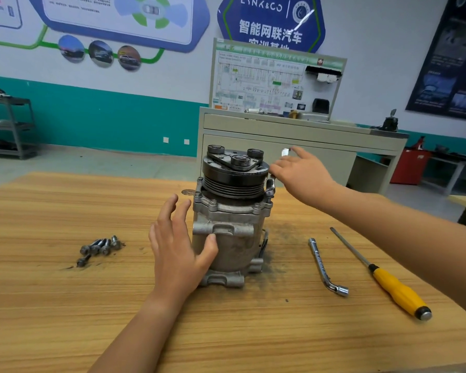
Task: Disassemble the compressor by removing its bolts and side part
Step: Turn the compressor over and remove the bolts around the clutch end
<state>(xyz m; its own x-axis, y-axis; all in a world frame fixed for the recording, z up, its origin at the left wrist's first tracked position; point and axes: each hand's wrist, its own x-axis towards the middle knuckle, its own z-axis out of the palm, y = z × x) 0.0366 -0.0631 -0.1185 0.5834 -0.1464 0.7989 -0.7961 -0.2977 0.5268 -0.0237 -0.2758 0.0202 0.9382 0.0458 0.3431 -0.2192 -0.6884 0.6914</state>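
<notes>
On the wooden table (65,305), centre: one compressor (232,238), standing upright on its end, pulley (234,181) uppermost, with dark grime dusted on the wood around its base.

Item, left of it and well apart: loose bolts (100,249), about five, lying in a cluster. Count these as done.

Item, on the flange under the pulley: flange bolts (213,203), at least three heads visible and seated. Count these as not yet removed. The side part sits joined to the body, with no gap showing.

Item, your left hand (178,249): fingers straight and spread, gripping nothing, thumb touching the body of the compressor to steady it.

Item, your right hand (299,170): fingers curled round a bent socket wrench (271,187), whose lower end sits on a bolt at the flange's right edge. One finger points straight out above.

Item, right of the compressor, lying flat: a second socket wrench (326,265) and, beside it, a screwdriver (388,281) with a yellow handle, neither in use.

Assessment: roughly midway. Several bolts are out; the rest of the ring and the side part's separation remain.
</notes>
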